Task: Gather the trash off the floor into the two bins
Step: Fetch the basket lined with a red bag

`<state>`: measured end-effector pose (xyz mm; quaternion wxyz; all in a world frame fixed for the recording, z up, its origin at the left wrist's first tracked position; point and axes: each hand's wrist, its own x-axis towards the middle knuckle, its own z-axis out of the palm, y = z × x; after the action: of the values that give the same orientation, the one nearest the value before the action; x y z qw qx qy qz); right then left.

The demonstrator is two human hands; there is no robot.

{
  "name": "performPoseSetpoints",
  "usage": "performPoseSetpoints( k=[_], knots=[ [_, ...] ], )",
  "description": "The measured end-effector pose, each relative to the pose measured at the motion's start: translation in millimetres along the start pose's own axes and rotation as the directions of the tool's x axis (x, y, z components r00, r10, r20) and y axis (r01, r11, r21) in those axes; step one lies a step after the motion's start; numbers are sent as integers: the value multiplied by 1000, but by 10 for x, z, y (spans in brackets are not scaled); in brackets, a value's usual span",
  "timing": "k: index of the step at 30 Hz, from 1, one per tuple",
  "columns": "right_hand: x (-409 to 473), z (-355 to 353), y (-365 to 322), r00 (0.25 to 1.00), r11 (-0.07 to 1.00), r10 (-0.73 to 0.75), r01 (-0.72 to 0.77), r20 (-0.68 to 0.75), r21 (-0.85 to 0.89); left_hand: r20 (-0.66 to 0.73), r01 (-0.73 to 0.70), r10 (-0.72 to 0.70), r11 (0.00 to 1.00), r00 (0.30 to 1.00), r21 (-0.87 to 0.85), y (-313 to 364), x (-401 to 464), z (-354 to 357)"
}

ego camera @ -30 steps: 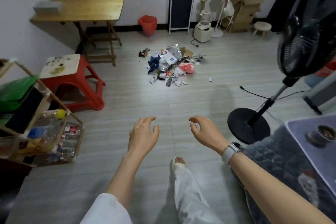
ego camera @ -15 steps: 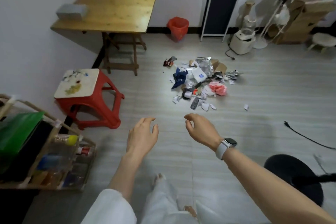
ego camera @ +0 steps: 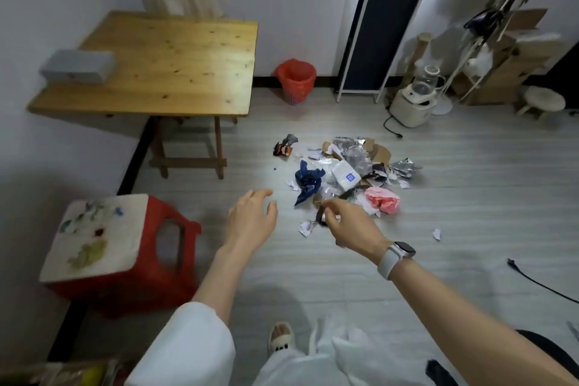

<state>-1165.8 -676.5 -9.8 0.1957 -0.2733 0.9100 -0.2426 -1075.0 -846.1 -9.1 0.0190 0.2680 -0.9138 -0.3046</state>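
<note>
Head view: both hands, left [ego camera: 250,222] and right [ego camera: 351,226], hover empty with loose fingers before the trash pile [ego camera: 344,178] at centre frame. Only one red bin [ego camera: 296,80] shows, upper centre. Loose scraps could scatter if scooped hastily

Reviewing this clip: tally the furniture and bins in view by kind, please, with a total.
Wooden table: 1
Red stool: 1
Small round stool: 1
Red bin: 1
Total: 4. Only one bin shows, though the task names two.

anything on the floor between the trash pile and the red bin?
Head view: bare floor between the trash pile and the red bin; nothing lies there.
</note>
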Motion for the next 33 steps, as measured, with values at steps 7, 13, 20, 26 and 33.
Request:
performPoseSetpoints(
  k=[7, 13, 20, 26, 33],
  knots=[
    [1369, -105, 20, 998, 998, 62, -62, 1, 30, 80, -50, 49, 999, 996, 16, -5, 1399, 12],
    [2894, -410, 104, 997, 995, 71, -68, -41, 66, 95, -64, 55, 994, 994, 92, 83, 2983, -45],
    [4434, -931, 212, 997, 996, 71, -69, -39, 51, 120, -67, 59, 996, 991, 64, 371, 4601, -175],
    [5500, -1214, 414, 991, 989, 132, -133, 20, 62, 152, -53, 45, 997, 987, 48, 438, 5768, -46],
    [7094, -1545, 547, 976, 976, 211, -213, 54, 52, 148, -61, 54, 997, 988, 40, 436, 7516, 41]
  ],
)
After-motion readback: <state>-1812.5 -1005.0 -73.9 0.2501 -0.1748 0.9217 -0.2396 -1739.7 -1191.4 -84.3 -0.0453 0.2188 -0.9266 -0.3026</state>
